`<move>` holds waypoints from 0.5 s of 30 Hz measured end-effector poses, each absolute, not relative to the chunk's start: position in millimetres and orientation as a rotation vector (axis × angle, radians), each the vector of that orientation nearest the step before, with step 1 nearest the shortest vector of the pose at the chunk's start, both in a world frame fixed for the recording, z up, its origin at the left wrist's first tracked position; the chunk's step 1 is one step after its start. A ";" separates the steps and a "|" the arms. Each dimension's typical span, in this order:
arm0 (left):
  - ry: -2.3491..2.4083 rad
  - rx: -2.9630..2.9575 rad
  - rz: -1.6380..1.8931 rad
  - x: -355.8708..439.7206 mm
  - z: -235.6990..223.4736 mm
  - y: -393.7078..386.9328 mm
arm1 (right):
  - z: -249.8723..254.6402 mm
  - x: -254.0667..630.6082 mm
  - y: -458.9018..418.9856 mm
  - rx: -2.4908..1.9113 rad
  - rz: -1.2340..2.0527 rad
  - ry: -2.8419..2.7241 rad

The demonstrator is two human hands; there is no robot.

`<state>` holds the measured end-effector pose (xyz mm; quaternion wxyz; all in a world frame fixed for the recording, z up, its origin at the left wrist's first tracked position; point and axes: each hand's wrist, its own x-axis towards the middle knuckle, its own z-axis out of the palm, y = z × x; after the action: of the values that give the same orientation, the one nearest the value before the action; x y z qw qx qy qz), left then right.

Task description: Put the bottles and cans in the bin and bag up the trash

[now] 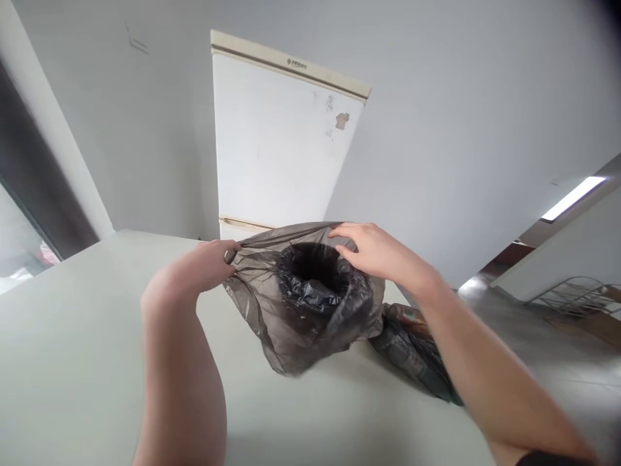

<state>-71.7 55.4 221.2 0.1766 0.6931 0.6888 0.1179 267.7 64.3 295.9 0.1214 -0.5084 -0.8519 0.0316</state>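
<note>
Pale green-white tabletop (97,336) spans the lower frame; white two-door refrigerator (286,142), upper centre. Both hands, left (213,262) and right (366,249), grip the translucent black plastic bag (291,330), centre.

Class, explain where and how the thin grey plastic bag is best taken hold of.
Pinch the thin grey plastic bag by its open edge, probably coming from outside, left and right. The left hand grips its left corner; the right hand is at the far right edge. The film flares loosely around the crumpled black lining, so its edge should fold easily between fingers.
</note>
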 end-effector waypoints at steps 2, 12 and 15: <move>1.928 1.991 0.273 -61.5 226.5 58.2 | 278.4 286.0 72.9 -1.549 0.242 -2.332; 1.559 2.023 -0.101 -29.5 203.2 96.5 | 203.5 337.5 84.1 -1.418 0.872 -2.141; 1.466 1.970 -0.202 -29.8 196.2 100.8 | 202.0 354.4 72.9 -1.503 0.950 -2.316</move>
<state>-29.8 100.8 196.2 0.3327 0.7540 0.5611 -0.0775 354.4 72.9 202.0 0.1107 -0.5117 -0.7883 0.3233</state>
